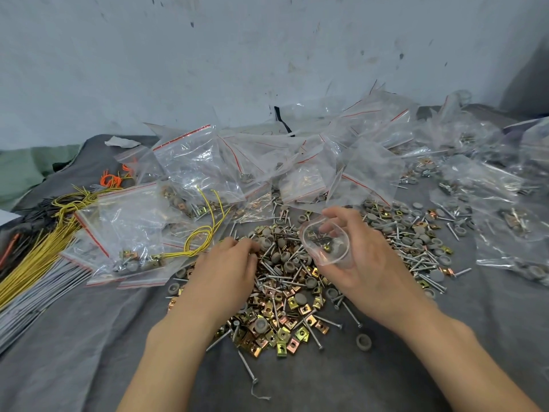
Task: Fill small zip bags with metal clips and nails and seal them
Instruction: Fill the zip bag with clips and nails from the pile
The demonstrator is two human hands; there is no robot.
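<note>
A heap of brass-coloured metal clips (285, 322), silver nails (300, 281) and grey round caps lies on the grey cloth in front of me. My right hand (365, 263) holds a small clear zip bag (326, 245) with its mouth spread wide; a few clips and nails show inside. My left hand (228, 263) reaches palm down into the left side of the heap, its fingertips curled among the pieces; what they pinch is hidden.
Many filled zip bags (196, 168) with red seal lines are piled behind and to both sides. Yellow wires (59, 233), orange ties (111, 179) and grey rods (38, 295) lie at the left. A loose grey cap (363, 341) sits near the heap. A pale wall rises behind.
</note>
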